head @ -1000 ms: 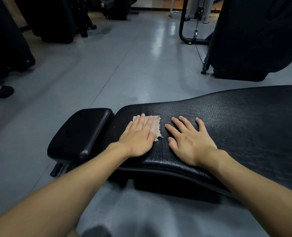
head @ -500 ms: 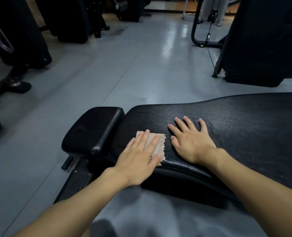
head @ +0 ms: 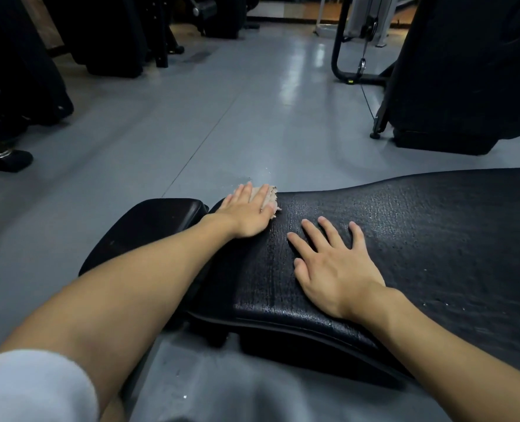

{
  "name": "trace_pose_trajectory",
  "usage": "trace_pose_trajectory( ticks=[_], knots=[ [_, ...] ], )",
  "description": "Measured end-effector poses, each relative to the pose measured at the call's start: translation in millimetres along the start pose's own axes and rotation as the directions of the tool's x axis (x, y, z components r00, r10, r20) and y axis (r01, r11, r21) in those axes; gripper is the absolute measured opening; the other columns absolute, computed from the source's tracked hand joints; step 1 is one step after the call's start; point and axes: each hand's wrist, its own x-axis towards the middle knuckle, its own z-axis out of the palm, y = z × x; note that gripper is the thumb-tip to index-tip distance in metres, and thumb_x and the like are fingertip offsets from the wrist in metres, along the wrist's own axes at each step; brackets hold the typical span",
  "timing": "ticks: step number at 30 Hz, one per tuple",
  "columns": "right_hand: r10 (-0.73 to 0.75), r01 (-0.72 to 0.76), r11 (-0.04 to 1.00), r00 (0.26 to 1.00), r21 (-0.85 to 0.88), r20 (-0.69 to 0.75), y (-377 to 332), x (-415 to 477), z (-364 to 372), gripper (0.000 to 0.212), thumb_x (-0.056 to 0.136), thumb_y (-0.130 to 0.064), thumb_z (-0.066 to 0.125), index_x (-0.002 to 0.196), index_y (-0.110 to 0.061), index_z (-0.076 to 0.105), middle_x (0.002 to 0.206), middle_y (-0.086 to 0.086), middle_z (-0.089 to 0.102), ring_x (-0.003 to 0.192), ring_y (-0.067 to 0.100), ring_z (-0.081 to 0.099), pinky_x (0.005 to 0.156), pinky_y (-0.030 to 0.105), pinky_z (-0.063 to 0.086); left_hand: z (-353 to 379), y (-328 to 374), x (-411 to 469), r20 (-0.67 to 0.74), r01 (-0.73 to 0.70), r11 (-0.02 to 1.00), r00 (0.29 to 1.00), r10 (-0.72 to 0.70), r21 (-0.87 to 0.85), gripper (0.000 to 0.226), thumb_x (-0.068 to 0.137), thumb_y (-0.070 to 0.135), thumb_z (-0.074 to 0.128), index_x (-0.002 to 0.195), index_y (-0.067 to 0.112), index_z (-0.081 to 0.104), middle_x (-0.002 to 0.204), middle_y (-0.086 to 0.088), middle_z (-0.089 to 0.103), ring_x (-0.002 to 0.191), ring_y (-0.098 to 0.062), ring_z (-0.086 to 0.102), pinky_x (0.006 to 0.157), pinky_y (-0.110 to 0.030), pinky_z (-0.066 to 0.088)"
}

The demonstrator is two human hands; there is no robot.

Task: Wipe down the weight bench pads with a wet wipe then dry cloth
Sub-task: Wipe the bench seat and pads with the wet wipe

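Cloth at the far edge of the back pad [head: 405, 239]

Your left hand [head: 246, 213] presses the beige cloth [head: 267, 193] flat, fingers extended; right hand [head: 334, 263] rests open, bracing. Push further and the cloth could slide off onto the floor [head: 191, 123].

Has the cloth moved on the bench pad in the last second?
Yes. The cloth, under the left hand, slid to the far edge of the bench pad.

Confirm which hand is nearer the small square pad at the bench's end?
Left. The left hand presses the cloth on the long pad's far edge, right beside the small square pad. The right hand lies flat further along the long pad.
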Motion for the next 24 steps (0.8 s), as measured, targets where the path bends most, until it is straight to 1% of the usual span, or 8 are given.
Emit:
trace_pose_trajectory(
  ticks=[5, 11, 13, 16, 18, 21, 22, 24],
  knots=[
    [0.001, -0.001, 1.0, 1.0, -0.013, 0.013, 0.4, 0.9, 0.4, 0.083, 0.077, -0.05, -0.017, 0.156, -0.035, 0.002, 0.166, -0.002, -0.003, 0.152, 0.022, -0.009, 0.115, 0.063, -0.004, 6.1, 1.6, -21.0, -0.002, -0.003, 1.0, 1.0, 0.003, -0.012, 0.062, 0.1, 0.055, 0.012, 0.154, 0.035, -0.011, 0.163, -0.004, -0.017, 0.149, -0.018, -0.018, 0.121, -0.041, -0.008],
    [0.005, -0.005, 1.0, 1.0, 0.003, 0.025, -0.5, 0.1, -2.5, 0.061, 0.097, -0.047, 0.002, 0.156, -0.036, 0.002, 0.166, -0.003, -0.004, 0.152, 0.021, -0.01, 0.116, 0.063, -0.005, 25.5, -7.5, -101.6, -0.01, -0.078, 0.997, 0.997, 0.078, 0.003, 0.06, 0.101, 0.05, 0.012, 0.153, 0.035, -0.014, 0.162, -0.001, -0.021, 0.147, -0.013, -0.022, 0.121, -0.038, -0.009],
    [0.007, -0.007, 1.0, 1.0, 0.012, 0.026, -0.3, -0.3, -3.6, 0.058, 0.1, -0.046, 0.007, 0.156, -0.036, 0.003, 0.166, -0.003, -0.003, 0.152, 0.021, -0.009, 0.116, 0.062, -0.005, 29.9, -9.5, -130.4, -0.015, -0.093, 0.996, 0.996, 0.093, 0.002, 0.06, 0.102, 0.05, 0.012, 0.153, 0.035, -0.014, 0.162, 0.0, -0.021, 0.147, -0.012, -0.023, 0.121, -0.037, -0.01],
    [0.011, -0.012, 1.0, 0.999, 0.011, 0.031, -1.3, -2.0, -3.7, 0.057, 0.1, -0.046, 0.009, 0.156, -0.037, 0.005, 0.166, -0.003, -0.001, 0.152, 0.02, -0.008, 0.116, 0.062, -0.004, 37.8, -11.0, -168.4, -0.034, -0.096, 0.995, 0.995, 0.096, 0.011, 0.06, 0.102, 0.05, 0.013, 0.153, 0.034, -0.014, 0.162, 0.0, -0.02, 0.147, -0.012, -0.024, 0.121, -0.037, -0.01],
    [0.018, -0.018, 1.0, 1.0, -0.011, 0.023, -2.2, -3.5, -5.8, 0.058, 0.099, -0.047, 0.007, 0.156, -0.036, 0.007, 0.166, -0.002, 0.001, 0.152, 0.022, -0.007, 0.115, 0.065, -0.007, 42.5, -12.4, -188.8, -0.047, -0.092, 0.994, 0.994, 0.095, 0.051, 0.062, 0.101, 0.051, 0.014, 0.153, 0.034, -0.015, 0.162, -0.001, -0.02, 0.147, -0.013, -0.024, 0.121, -0.039, -0.009],
    [-0.034, 0.027, 0.989, 0.998, -0.147, -0.043, -7.0, 0.8, -13.3, 0.067, 0.091, -0.048, 0.0, 0.153, -0.031, 0.023, 0.166, 0.002, 0.008, 0.152, 0.026, -0.005, 0.112, 0.069, -0.01, 42.8, -14.1, -203.1, -0.089, -0.067, 0.993, 0.993, 0.075, 0.094, 0.066, 0.098, 0.058, 0.019, 0.154, 0.038, -0.008, 0.162, -0.005, -0.02, 0.147, -0.016, -0.023, 0.121, -0.044, -0.009],
    [-0.048, 0.041, 0.989, 0.998, -0.14, -0.046, -9.2, 4.1, -14.4, 0.067, 0.091, -0.049, 0.002, 0.152, -0.031, 0.025, 0.166, 0.001, 0.008, 0.152, 0.025, -0.005, 0.113, 0.068, -0.009, 41.7, -13.8, -203.1, -0.127, -0.056, 0.995, 0.99, 0.066, 0.084, 0.065, 0.097, 0.059, 0.02, 0.155, 0.039, -0.002, 0.163, -0.005, -0.018, 0.148, -0.016, -0.021, 0.121, -0.044, -0.009],
    [-0.035, 0.034, 0.999, 0.999, -0.023, -0.014, -14.3, 10.4, -11.0, 0.059, 0.098, -0.052, 0.009, 0.154, -0.036, 0.016, 0.166, -0.003, 0.003, 0.152, 0.023, -0.006, 0.115, 0.065, -0.007, 43.3, -11.9, -199.0, -0.168, -0.056, 0.997, 0.984, 0.064, 0.051, 0.062, 0.098, 0.057, 0.021, 0.154, 0.042, 0.0, 0.164, -0.004, -0.013, 0.149, -0.015, -0.017, 0.121, -0.038, -0.007]
  ],
)
